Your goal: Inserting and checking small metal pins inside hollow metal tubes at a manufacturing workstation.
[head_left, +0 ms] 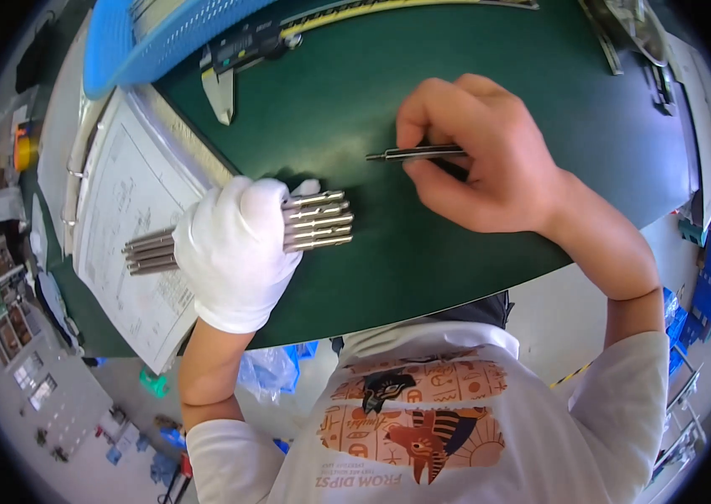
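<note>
My left hand [234, 252], in a white glove, is closed around a bundle of several slim metal rods [319, 223]. Shiny notched ends stick out on the right of the fist, and the duller grey ends come out on the left over a paper sheet. Bare, my right hand [498, 155] pinches a thin dark pen-like metal rod [406, 154] between thumb and fingers. Its narrow tip points left, above the green tabletop [355, 286]. The far end of that rod is hidden inside the hand. A gap separates the two hands.
A digital caliper [242, 49] lies at the back left, beside a blue plastic basket [120, 59]. Under my left hand is a ring binder with a printed drawing sheet [137, 168]. Metal tools [637, 34] rest at the far right. The table's near edge curves before my body.
</note>
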{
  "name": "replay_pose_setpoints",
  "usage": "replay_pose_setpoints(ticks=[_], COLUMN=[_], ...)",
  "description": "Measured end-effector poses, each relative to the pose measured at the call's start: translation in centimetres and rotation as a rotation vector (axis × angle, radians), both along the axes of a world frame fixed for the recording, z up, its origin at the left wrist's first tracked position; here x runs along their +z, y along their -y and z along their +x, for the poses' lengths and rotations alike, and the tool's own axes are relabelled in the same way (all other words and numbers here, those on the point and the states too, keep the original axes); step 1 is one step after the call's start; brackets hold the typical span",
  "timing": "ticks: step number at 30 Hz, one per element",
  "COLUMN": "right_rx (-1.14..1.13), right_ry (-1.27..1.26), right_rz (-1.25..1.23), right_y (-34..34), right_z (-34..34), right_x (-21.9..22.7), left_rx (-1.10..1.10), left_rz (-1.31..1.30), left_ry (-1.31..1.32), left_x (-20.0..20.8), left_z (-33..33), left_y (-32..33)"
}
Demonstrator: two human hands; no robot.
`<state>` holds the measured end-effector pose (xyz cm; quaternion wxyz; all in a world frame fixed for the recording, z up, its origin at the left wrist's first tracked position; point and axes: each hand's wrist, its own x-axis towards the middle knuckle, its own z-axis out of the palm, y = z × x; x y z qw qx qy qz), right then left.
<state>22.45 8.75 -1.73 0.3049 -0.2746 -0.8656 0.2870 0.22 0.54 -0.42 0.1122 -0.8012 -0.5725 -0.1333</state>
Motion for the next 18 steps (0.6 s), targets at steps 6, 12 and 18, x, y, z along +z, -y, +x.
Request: replay_pose_setpoints(ticks=[6, 12, 18], right_rx=[0.138, 0.181, 0.177], right_ry=[-0.004, -0.031, -0.046], right_rz=[-0.068, -0.064, -0.032], right_y=[0.9, 2.6, 2.3], right_z=[0.3, -0.2, -0.3], right_x=[-0.7, -0.6, -0.4], left_rx=[-0.047, -0.062, -0.042], left_rz=[0.002, -0.001, 0.005], left_ry=[0.048, 0.062, 0.047], left_x=[-0.8, -0.4, -0.6], left_z=[0.1, 0.2, 0.2], left_y=[0.8, 1.4, 1.1])
